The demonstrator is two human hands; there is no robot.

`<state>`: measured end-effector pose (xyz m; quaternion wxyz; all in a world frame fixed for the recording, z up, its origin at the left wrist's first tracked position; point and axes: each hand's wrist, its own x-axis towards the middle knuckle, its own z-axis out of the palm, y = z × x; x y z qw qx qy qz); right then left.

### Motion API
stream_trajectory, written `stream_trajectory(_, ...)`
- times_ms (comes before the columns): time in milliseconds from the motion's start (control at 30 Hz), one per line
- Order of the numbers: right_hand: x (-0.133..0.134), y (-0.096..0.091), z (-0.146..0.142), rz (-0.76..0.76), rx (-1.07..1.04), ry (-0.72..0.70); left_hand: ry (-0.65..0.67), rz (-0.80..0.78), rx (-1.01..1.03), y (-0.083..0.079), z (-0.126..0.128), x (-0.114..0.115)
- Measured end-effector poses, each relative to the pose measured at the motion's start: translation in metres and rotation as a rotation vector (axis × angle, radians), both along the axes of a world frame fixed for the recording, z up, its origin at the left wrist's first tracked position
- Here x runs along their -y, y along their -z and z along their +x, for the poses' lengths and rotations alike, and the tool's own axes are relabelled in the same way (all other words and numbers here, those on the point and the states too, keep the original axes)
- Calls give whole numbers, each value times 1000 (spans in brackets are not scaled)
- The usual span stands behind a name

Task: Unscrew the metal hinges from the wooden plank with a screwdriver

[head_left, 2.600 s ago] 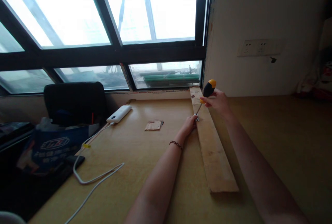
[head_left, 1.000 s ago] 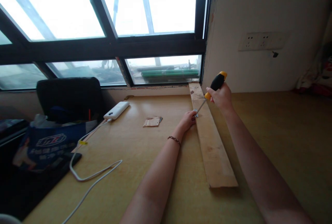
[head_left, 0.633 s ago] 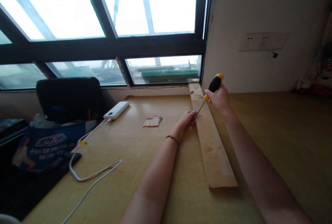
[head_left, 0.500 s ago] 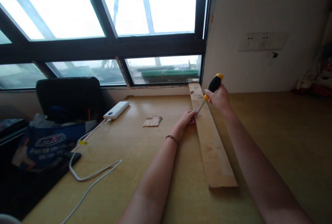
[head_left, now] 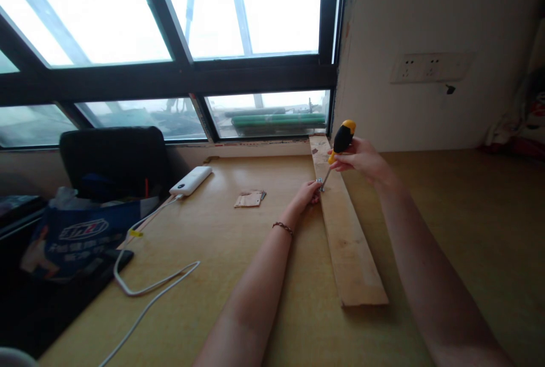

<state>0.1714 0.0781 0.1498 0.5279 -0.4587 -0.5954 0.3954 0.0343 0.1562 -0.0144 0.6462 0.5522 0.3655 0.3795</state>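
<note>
A long wooden plank (head_left: 349, 236) lies on the table, its far end by the window. At its left edge sits a small shiny metal bracket (head_left: 319, 181), partly hidden by fingers; its exact kind is hard to tell. My left hand (head_left: 307, 194) is closed, fingertips pinching the bracket against the plank's edge. In my right hand (head_left: 357, 157) is a screwdriver (head_left: 343, 137) with a black and yellow handle, gripped by the fingers around its lower part. The screwdriver leans, its shaft running down to the bracket.
On the table (head_left: 204, 310) left of the plank are a small wood piece (head_left: 247, 199) with screws (head_left: 263, 195) beside it, and a white power bank (head_left: 191, 180) with a white cable (head_left: 157, 286). A chair (head_left: 113, 157) and a blue bag (head_left: 80, 236) stand at left.
My right hand has shifted its grip, its fingers now more extended around the lower handle. The screwdriver's handle has tipped left and become more upright. My left hand and the plank barely differ.
</note>
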Motion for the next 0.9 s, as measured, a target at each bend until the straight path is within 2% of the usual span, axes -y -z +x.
stream_trajectory(133, -10, 9, -4, 118, 163, 240, 5, 16, 20, 1, 1, 1)
stream_trajectory(200, -11, 11, -7, 138, 187, 286, 8, 29, 33, 2, 1, 1)
stream_trajectory(300, -7, 7, -9, 75, 102, 247, 5, 27, 42, 1, 0, 3)
stream_trajectory(400, 0, 1, -7, -23, -33, 130, -11, 19, 33, -1, 0, 5)
stream_trajectory(500, 2, -1, -3, -51, -98, 35, -14, 28, 35, -2, 0, 6)
stream_trajectory(567, -1, 2, -2, -20, -80, 76, -9, 29, 39, -1, 0, 5)
stream_trajectory(700, -11, 10, -4, 49, 72, 356, -12, 15, 27, -1, 0, 5)
stream_trajectory(767, -13, 11, -4, 47, 109, 433, -25, 8, 9, -1, 0, 5)
stream_trajectory(833, -11, 9, -3, 18, 68, 397, -32, 5, -7, -3, 0, 6)
stream_trajectory(900, -6, 4, -1, -26, -10, 292, -26, 8, -15, -4, 0, 7)
